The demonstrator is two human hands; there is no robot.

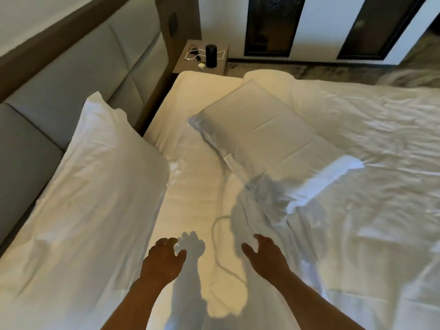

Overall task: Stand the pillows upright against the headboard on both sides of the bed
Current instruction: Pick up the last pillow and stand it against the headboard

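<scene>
— White bed linen fills the frame; what is seen nearest the camera?

— Two bare forearms are extended over the sheet [195, 186]. The left hand [164, 257] is held with fingers curled and spread, and nothing is gripped in it. The right hand [264, 254] is likewise held open, thumb apart from the fingers, with nothing in its grasp. Shadows of both are cast on the sheet between them.

— And the pillows?

— One pillow [95, 177] is seen at the left, leaned along the padded headboard [78, 67], its upper corner raised against the panels. The second pillow [269, 132] is laid flat further off, to the right of centre, well apart from the headboard, partly resting on the rumpled duvet [369, 163]. A strip of bare sheet is left between the two.

— What is shown beyond the bed?

— A bedside table [183, 60] is placed in the corner beside the headboard, just past the mattress edge. A dark cylinder [210, 55] is stood on it, with a white cable [194, 53] and a small white plug [201, 66] laid alongside. Dark panels [273, 25] are set in the far white wall.
</scene>
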